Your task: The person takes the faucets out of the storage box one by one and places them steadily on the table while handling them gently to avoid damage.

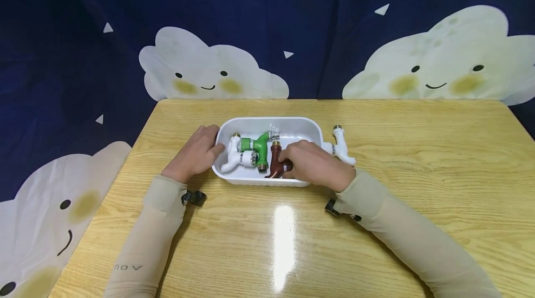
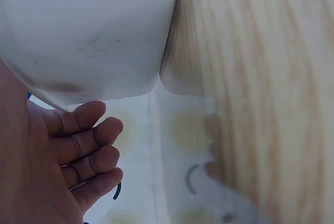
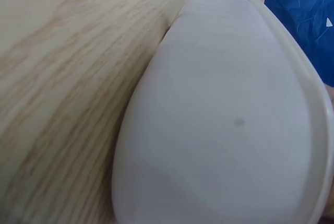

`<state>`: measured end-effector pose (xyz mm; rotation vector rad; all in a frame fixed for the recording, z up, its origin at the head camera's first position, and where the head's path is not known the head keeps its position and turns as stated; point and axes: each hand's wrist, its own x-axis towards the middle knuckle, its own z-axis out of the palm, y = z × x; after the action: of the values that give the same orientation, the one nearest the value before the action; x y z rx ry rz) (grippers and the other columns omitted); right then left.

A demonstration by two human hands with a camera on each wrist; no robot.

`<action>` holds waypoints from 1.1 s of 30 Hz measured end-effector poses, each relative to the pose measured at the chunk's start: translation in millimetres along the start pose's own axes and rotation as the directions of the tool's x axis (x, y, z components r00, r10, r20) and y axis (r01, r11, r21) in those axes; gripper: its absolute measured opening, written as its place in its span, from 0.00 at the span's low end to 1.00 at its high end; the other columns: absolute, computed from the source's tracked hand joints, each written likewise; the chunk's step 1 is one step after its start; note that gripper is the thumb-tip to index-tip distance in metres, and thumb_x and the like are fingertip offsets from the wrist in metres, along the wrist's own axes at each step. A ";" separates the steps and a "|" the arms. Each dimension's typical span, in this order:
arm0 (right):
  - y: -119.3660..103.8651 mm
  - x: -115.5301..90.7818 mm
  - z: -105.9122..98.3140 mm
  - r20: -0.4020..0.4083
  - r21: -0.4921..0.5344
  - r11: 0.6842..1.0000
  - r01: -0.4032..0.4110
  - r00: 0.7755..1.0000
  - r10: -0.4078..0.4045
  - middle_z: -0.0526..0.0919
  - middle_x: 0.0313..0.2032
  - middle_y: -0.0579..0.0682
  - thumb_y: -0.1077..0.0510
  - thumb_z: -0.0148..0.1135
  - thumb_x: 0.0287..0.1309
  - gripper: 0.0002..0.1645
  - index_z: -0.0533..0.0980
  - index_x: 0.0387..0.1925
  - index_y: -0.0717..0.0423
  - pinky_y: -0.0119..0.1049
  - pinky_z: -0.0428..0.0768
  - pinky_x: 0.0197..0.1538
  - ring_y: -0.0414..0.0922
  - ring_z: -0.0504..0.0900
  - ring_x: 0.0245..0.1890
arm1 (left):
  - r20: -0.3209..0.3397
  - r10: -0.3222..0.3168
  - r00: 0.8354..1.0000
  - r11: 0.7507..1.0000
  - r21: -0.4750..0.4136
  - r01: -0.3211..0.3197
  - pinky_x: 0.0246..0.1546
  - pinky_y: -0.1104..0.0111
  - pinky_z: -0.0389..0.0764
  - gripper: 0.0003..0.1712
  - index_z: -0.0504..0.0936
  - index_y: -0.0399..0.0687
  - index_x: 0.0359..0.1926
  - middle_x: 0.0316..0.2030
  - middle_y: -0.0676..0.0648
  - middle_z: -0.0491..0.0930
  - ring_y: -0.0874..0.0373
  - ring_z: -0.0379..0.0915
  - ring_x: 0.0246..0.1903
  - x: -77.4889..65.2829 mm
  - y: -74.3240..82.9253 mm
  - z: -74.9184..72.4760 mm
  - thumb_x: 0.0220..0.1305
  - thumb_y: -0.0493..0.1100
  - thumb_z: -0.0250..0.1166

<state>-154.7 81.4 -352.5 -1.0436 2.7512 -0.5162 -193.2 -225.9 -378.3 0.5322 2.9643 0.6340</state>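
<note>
A white plastic basin [image 1: 267, 180] stands on the table, with a white tap [image 1: 234, 154], a green tap [image 1: 261, 148] and a brown tap [image 1: 275, 161] lying inside. My left hand [image 1: 195, 153] holds the basin's left end, its thumb at the rim. In the left wrist view, the curled fingers [image 2: 94, 153] sit outside that end, against the rim. Reaching over the right part of the basin, my right hand [image 1: 309, 161] grips the brown tap by its side. The basin's outer wall [image 3: 224, 114] fills most of the right wrist view and hides the fingers there.
Another white tap [image 1: 342, 145] lies just outside the basin's right end. The wooden table [image 1: 426, 186] runs back to a dark blue cloth [image 1: 309, 10] printed with smiling clouds. Small black wrist devices sit on both sleeves.
</note>
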 end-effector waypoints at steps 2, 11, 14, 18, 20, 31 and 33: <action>0.4 0.0 0.3 0.001 -0.004 1.000 -0.001 1.000 0.001 0.80 0.23 0.42 0.54 0.78 0.54 0.08 0.83 0.29 0.49 0.34 0.72 0.34 0.39 0.71 0.26 | 0.000 0.002 1.000 1.000 0.001 -0.002 0.48 0.56 0.68 0.16 0.76 0.39 0.47 0.39 0.41 0.77 0.46 0.68 0.44 0.0 -0.1 0.2 0.69 0.46 0.51; 2.3 1.1 2.7 -0.010 -0.002 1.000 0.009 1.000 -0.009 0.81 0.24 0.41 0.52 0.79 0.53 0.10 0.84 0.29 0.49 0.33 0.72 0.33 0.38 0.71 0.25 | 0.006 0.000 1.000 1.000 0.005 0.000 0.47 0.56 0.68 0.16 0.76 0.38 0.47 0.38 0.41 0.77 0.46 0.67 0.43 -0.5 0.1 -0.1 0.69 0.45 0.51; 2.0 1.0 1.8 0.002 0.002 1.000 0.001 1.000 -0.001 0.81 0.23 0.41 0.52 0.79 0.53 0.10 0.84 0.29 0.49 0.33 0.72 0.33 0.38 0.71 0.25 | 0.008 -0.001 1.000 1.000 0.007 0.001 0.47 0.57 0.67 0.15 0.75 0.39 0.47 0.38 0.41 0.76 0.46 0.66 0.43 -0.5 -0.3 0.2 0.69 0.45 0.51; 1.5 1.0 0.4 0.029 0.000 1.000 -0.007 1.000 0.007 0.81 0.24 0.42 0.53 0.79 0.53 0.09 0.84 0.29 0.50 0.34 0.72 0.34 0.39 0.72 0.26 | 0.010 -0.003 1.000 1.000 0.007 0.003 0.47 0.57 0.68 0.16 0.75 0.39 0.48 0.38 0.41 0.77 0.46 0.67 0.43 -0.4 0.0 0.5 0.69 0.46 0.51; 0.9 1.2 -0.2 0.042 -0.004 1.000 -0.013 0.999 0.013 0.81 0.24 0.43 0.54 0.79 0.53 0.09 0.84 0.30 0.50 0.35 0.73 0.34 0.39 0.72 0.27 | 0.011 -0.005 1.000 1.000 0.008 0.005 0.47 0.56 0.68 0.17 0.76 0.38 0.48 0.39 0.41 0.77 0.46 0.67 0.43 -0.7 0.2 0.3 0.69 0.46 0.51; 0.0 1.1 -0.2 0.035 0.001 0.999 -0.040 0.999 0.040 0.82 0.26 0.43 0.55 0.79 0.53 0.09 0.84 0.31 0.50 0.36 0.75 0.36 0.40 0.74 0.27 | 0.001 0.000 1.000 1.000 0.008 0.000 0.46 0.56 0.68 0.15 0.76 0.39 0.47 0.37 0.41 0.77 0.46 0.67 0.42 -0.3 0.6 -0.1 0.68 0.45 0.51; -0.2 1.2 0.0 0.028 0.004 0.999 -0.040 0.999 0.040 0.83 0.26 0.43 0.54 0.79 0.53 0.09 0.84 0.30 0.50 0.36 0.75 0.36 0.40 0.74 0.27 | 0.000 0.000 1.000 1.000 0.006 0.000 0.46 0.57 0.68 0.15 0.76 0.39 0.47 0.37 0.41 0.77 0.46 0.67 0.43 -0.2 0.9 0.0 0.68 0.45 0.52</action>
<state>-155.4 80.4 -352.5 -0.9851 2.7390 -0.4981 -192.7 -225.3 -378.0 0.5326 2.9670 0.6249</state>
